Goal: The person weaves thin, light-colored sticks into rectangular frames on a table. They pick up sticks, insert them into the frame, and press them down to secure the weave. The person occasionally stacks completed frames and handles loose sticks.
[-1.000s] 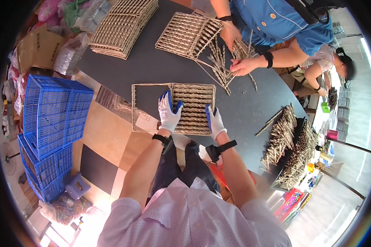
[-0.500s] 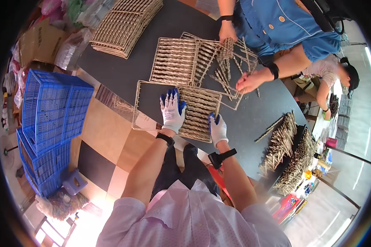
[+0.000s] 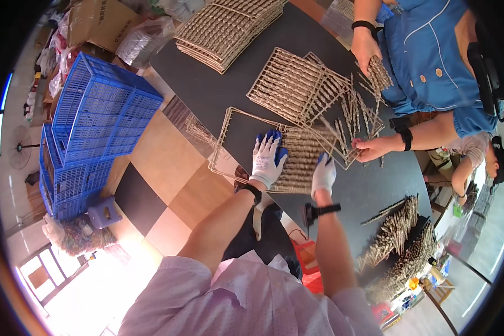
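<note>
On the dark table in front of me lies a rectangular wire frame (image 3: 225,137), bare on its left part. Rows of beige twisted strips (image 3: 298,162) fill its right part. My left hand (image 3: 267,161), in a white glove with blue fingertips, rests flat on it with fingers spread, along the left edge of the strips. Gloved the same way, my right hand (image 3: 323,176) grips the frame's right edge, its thumb partly hidden. Just beyond, two filled frames (image 3: 285,81) overlap each other. Across the table, a co-worker's hand (image 3: 367,50) holds a bunch of twisted strips (image 3: 379,75).
The co-worker's other hand (image 3: 373,149) is at loose strips near my frame. A stack of filled frames (image 3: 229,33) stands at the far left. Bundled strips (image 3: 395,238) lie on the right. Blue crates (image 3: 95,112) stand left of the table; another person works at far right.
The view has turned, so the table and crates appear farther right. The co-worker's bunch of strips has moved away from the overlapping frames. My hands keep their places on the frame.
</note>
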The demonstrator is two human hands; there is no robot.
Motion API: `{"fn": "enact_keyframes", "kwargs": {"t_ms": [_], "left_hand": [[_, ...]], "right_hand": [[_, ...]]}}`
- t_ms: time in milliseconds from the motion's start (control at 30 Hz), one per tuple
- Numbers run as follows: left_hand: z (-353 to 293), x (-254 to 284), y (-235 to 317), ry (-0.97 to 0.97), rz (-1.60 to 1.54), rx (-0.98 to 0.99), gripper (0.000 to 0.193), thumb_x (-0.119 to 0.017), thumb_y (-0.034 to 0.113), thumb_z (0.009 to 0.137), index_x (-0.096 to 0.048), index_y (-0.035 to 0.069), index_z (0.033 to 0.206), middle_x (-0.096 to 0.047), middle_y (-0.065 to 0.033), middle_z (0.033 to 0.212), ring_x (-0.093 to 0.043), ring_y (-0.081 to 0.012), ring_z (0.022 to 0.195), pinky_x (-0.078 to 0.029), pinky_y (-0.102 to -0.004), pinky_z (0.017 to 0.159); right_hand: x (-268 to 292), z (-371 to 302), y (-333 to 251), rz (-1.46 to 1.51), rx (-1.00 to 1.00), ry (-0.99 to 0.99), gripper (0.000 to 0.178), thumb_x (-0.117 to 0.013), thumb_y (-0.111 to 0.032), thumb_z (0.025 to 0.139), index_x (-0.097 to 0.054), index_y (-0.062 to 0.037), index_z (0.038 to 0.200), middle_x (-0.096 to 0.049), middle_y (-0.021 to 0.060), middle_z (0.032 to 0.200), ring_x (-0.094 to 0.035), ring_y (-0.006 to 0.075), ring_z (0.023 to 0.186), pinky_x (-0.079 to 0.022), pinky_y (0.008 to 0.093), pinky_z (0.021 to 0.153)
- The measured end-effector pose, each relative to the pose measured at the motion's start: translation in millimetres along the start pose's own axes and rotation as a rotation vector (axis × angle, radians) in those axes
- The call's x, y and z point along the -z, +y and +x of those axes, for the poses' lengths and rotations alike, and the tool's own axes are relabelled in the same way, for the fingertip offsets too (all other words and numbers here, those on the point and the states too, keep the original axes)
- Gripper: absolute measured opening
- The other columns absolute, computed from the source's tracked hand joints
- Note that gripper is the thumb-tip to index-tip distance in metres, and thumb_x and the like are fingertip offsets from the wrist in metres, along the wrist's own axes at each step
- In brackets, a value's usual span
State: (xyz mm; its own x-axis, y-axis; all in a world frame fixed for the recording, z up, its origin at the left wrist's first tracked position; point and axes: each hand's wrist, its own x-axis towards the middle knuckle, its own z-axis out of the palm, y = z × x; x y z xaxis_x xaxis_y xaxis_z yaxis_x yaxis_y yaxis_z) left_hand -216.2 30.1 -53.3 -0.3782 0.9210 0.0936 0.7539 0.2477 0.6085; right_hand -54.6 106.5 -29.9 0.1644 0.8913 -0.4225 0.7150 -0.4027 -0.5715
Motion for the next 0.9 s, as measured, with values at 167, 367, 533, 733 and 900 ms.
{"fn": "enact_keyframes", "kwargs": {"t_ms": [167,367,533,733,900], "left_hand": [[-1,-4,8,-0.093,0.092,0.138,0.049,-0.057,0.024,0.086,-0.049,0.006,0.130,-0.049,-0.0147,0.134,-0.033,-0.0297,0.135,-0.013,-0.0481,0.116],[-5,-7,1,-0.078,0.105,0.091,0.047,-0.054,0.031,0.089,-0.052,0.006,0.128,-0.052,-0.0145,0.133,-0.034,-0.0326,0.135,-0.014,-0.0512,0.115],[-1,0,8,-0.116,0.111,0.057,0.047,-0.050,0.034,0.092,-0.051,0.005,0.129,-0.050,-0.0144,0.135,-0.032,-0.0329,0.136,-0.013,-0.0511,0.115],[-2,-8,10,-0.101,0.056,0.188,0.048,-0.050,0.034,0.091,-0.051,0.007,0.129,-0.049,-0.0139,0.136,-0.030,-0.0301,0.138,-0.012,-0.0492,0.117],[-4,-3,10,-0.142,0.073,0.166,0.046,-0.051,0.033,0.091,-0.051,0.006,0.129,-0.050,-0.0126,0.136,-0.031,-0.0310,0.137,-0.013,-0.0522,0.116]], "right_hand": [[-5,-83,71,-0.074,0.066,0.089,0.044,-0.042,-0.033,0.097,-0.055,0.0052,0.116,-0.062,0.0306,0.103,-0.059,0.0456,0.096,-0.046,0.0495,0.082],[-1,-26,27,-0.109,0.041,0.138,0.053,-0.038,-0.038,0.099,-0.048,0.0069,0.126,-0.058,0.0305,0.115,-0.057,0.0445,0.104,-0.045,0.0475,0.087],[-2,10,-28,-0.070,0.034,0.085,0.055,-0.036,-0.041,0.100,-0.048,0.0064,0.126,-0.056,0.0299,0.120,-0.055,0.0435,0.109,-0.045,0.0458,0.091],[-8,-68,82,-0.179,0.064,0.105,0.052,-0.038,-0.036,0.100,-0.051,0.0073,0.125,-0.059,0.0305,0.114,-0.058,0.0453,0.102,-0.047,0.0482,0.085],[3,-6,26,-0.052,0.157,0.102,0.052,-0.037,-0.038,0.100,-0.050,0.0061,0.125,-0.058,0.0293,0.115,-0.056,0.0438,0.106,-0.046,0.0482,0.087]]}}
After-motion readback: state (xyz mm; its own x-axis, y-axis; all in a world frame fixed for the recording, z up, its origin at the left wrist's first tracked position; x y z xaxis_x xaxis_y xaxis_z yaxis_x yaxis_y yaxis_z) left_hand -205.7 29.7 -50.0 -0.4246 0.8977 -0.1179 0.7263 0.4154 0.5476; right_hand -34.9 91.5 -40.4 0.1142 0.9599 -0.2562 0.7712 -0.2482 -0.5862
